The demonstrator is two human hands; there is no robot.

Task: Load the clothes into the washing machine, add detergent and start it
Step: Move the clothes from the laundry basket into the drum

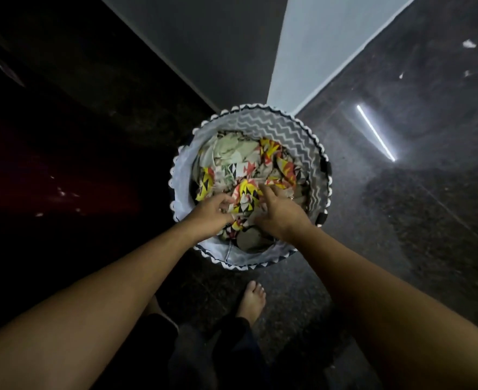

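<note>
A round laundry basket [297, 133] with a grey zigzag lining stands on the dark floor, seen from straight above. Inside lies a heap of clothes [238, 161]: pale green fabric and a cloth with yellow, red, black and white triangles. Both my hands reach into the near side of the basket. My left hand [211, 213] has its fingers curled into the patterned cloth. My right hand [278, 211] rests on the same cloth with fingers spread. No washing machine or detergent is in view.
A wall corner [263, 66] rises just behind the basket, grey on the left face and pale on the right. The polished dark floor [401, 192] reflects a strip light at right. My bare foot [252, 301] stands just in front of the basket.
</note>
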